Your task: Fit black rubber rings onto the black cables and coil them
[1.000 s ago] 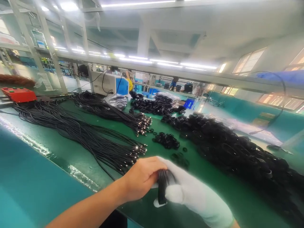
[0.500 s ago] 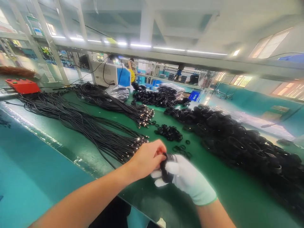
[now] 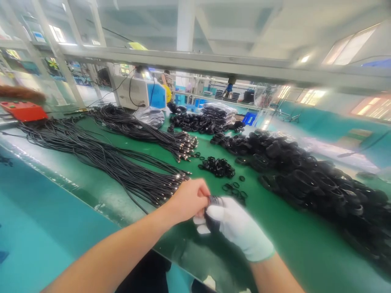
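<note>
My right hand [image 3: 241, 228], in a white glove, is wrapped round a coiled black cable [image 3: 213, 224]. My bare left hand [image 3: 187, 199] pinches at the upper left side of the same coil, its fingertips partly hidden. Just beyond the hands, small black rings [image 3: 234, 189] lie loose, with a small heap of similar rings [image 3: 217, 167] behind them. To the left stretches a bundle of long black cables [image 3: 122, 173], its metal-tipped ends close to my left wrist. A second cable bundle [image 3: 140, 130] lies farther back, its shiny tips pointing right.
A long heap of black coils [image 3: 305, 179] covers the right of the green tabletop [image 3: 293, 240]. More coils [image 3: 195, 123] and plastic-wrapped packs [image 3: 218, 110] lie behind. A red control box [image 3: 24, 111] stands at far left, a white-and-blue machine [image 3: 139, 92] at the back.
Both hands have shifted slightly left with the coil. My left fingers have moved a little over its upper edge. The view has tilted slightly.
</note>
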Demonstrator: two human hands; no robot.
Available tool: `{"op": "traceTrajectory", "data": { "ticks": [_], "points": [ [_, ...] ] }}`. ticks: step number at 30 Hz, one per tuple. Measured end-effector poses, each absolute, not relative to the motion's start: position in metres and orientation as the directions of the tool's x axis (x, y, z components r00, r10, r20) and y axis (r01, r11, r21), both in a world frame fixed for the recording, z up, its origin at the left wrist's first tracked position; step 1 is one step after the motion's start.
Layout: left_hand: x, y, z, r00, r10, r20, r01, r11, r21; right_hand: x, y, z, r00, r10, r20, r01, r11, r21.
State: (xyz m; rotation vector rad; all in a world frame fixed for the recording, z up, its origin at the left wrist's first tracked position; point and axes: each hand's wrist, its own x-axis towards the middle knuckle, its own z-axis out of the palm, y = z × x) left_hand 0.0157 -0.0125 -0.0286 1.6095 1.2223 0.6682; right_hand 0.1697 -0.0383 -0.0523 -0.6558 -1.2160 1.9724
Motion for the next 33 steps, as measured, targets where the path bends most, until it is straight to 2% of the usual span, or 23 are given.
{"op": "traceTrajectory", "data": {
  "ticks": [4,10,17,20,29,33],
  "points": [
    [0.014,-0.013,-0.034,0.320,0.939,-0.126,0.463,-0.039,0.885,0.161,-0.041,-0.048,-0.595,0.802,-0.049,-0.311,-0.286,-0.906],
    [0.015,-0.011,-0.039,0.314,0.941,-0.126,0.586,-0.088,0.806,0.160,-0.043,-0.052,-0.628,0.761,-0.161,-0.231,-0.380,-0.895],
    [0.009,-0.019,-0.026,0.374,0.918,0.132,0.582,-0.343,0.737,0.161,-0.042,-0.054,-0.608,0.775,-0.173,-0.248,-0.392,-0.886],
    [0.008,-0.022,-0.029,0.358,0.914,0.193,0.578,-0.379,0.722,0.160,-0.044,-0.054,-0.608,0.775,-0.175,-0.267,-0.407,-0.873],
    [0.009,-0.027,-0.033,0.314,0.941,0.128,0.616,-0.304,0.726,0.158,-0.043,-0.060,-0.652,0.744,-0.149,-0.288,-0.425,-0.858],
    [0.007,-0.021,-0.036,0.335,0.940,0.057,0.622,-0.266,0.736,0.157,-0.043,-0.062,-0.659,0.728,-0.189,-0.259,-0.455,-0.852]
  ]
}}
